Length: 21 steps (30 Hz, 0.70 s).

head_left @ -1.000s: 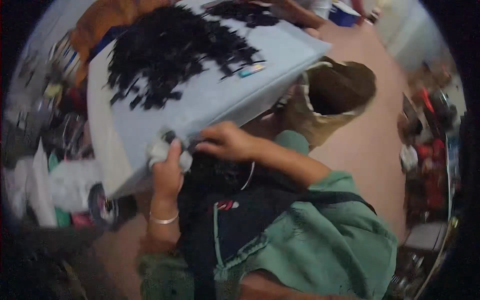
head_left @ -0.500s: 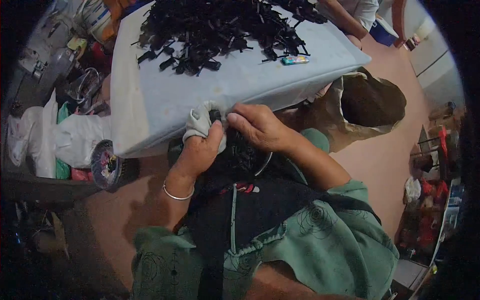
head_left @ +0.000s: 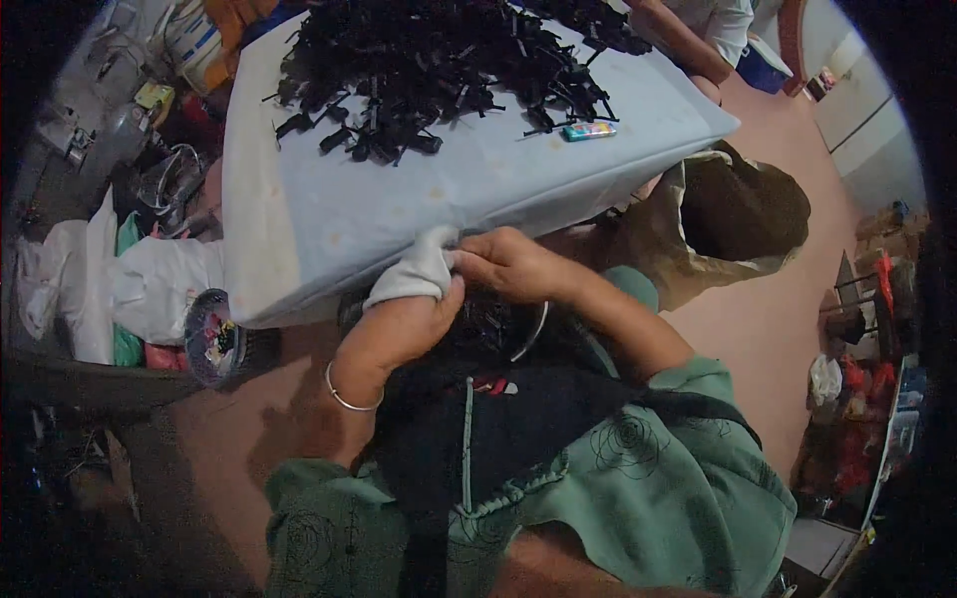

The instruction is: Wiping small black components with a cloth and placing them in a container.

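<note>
My left hand (head_left: 399,324), with a bracelet at the wrist, is closed at the table's front edge. A whitish cloth (head_left: 419,267) covers its fingers like a wrap or a glove. The small black part that showed in this grip a moment ago is now hidden behind the cloth and fingers. My right hand (head_left: 513,264) meets it from the right, thumb and forefinger pinched at the cloth's end; what they pinch cannot be made out. Just below the hands, more black pieces (head_left: 488,319) lie in a dark container at my lap, partly hidden.
A big heap of black parts (head_left: 399,80) covers the far side of the pale-covered table (head_left: 329,229), beside a small colourful packet (head_left: 588,132). An open brown sack (head_left: 658,239) stands right. Another person's arm (head_left: 683,40) rests at the far right. Left are bags (head_left: 164,284) and a basket (head_left: 214,344).
My left hand has turned over, so the cloth hides the black part that showed before. My right hand has shifted slightly down and stays pinched against the left.
</note>
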{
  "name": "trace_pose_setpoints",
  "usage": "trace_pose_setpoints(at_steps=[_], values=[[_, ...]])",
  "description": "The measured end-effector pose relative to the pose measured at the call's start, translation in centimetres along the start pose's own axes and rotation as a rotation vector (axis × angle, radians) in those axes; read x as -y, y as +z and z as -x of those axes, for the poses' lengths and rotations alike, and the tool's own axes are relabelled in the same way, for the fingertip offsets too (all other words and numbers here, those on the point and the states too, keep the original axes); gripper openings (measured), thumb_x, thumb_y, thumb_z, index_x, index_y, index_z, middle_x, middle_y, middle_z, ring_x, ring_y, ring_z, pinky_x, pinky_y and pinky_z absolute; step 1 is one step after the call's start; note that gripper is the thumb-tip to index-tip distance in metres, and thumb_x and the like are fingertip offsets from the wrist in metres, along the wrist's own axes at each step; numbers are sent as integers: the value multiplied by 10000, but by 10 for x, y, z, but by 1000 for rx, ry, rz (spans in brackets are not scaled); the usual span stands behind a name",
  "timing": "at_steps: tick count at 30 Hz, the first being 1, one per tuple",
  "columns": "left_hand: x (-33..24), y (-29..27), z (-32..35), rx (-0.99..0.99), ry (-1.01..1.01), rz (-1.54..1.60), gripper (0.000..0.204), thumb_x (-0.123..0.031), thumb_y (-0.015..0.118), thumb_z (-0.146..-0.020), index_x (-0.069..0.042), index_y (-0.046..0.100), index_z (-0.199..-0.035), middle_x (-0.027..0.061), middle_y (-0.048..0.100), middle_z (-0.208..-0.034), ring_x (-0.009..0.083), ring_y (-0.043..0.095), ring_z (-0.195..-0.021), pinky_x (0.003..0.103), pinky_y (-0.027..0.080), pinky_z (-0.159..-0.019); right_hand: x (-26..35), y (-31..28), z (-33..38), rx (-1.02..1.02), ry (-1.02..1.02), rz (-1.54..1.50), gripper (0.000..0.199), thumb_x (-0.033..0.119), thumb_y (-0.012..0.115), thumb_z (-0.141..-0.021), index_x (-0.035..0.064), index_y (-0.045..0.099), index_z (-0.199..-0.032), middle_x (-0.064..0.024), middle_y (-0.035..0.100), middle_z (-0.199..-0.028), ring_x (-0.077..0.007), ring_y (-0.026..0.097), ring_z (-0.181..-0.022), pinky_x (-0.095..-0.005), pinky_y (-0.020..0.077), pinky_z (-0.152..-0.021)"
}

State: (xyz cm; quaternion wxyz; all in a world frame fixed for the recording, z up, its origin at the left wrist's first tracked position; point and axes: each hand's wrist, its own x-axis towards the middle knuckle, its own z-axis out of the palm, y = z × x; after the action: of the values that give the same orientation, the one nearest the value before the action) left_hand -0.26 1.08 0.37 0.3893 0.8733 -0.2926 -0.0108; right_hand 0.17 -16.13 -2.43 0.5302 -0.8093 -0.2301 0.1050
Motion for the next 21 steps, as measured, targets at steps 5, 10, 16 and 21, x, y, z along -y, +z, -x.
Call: trace_pose_setpoints(at_steps=[5,10,16,21], values=[[9,-31,-7,28,-133,7,364,-216,553,-785,-19,488,-1085,206,554,-959,342,523,-887,385,403,-788,-4,-38,-34,-301,60,558,254,270,481,-823,22,533,-798,-180,576,-715,-356,556,-681,-426,432,-590],[46,-47,-109,-460,305,-529,295,-183,536,-769,-17,533,-1013,179,558,-972,342,513,-905,383,405,-811,-32,-45,-82,-535,-78,725,204,244,525,-788,69,546,-891,-158,586,-699,-352,564,-677,-438,436,-596],[90,-37,-173,-202,146,-629,304,-164,509,-790,-51,517,-1072,185,547,-1005,331,509,-950,388,397,-830,-30,-36,-95,-391,55,809,242,205,545,-743,76,522,-946,-166,586,-727,-351,566,-716,-437,437,-621],[71,-11,-136,-261,254,-550,260,-185,473,-796,-91,555,-1024,162,598,-861,338,546,-856,401,428,-774,-18,-52,-45,-261,64,781,251,203,558,-729,51,512,-923,-172,582,-727,-364,556,-711,-431,438,-619]])
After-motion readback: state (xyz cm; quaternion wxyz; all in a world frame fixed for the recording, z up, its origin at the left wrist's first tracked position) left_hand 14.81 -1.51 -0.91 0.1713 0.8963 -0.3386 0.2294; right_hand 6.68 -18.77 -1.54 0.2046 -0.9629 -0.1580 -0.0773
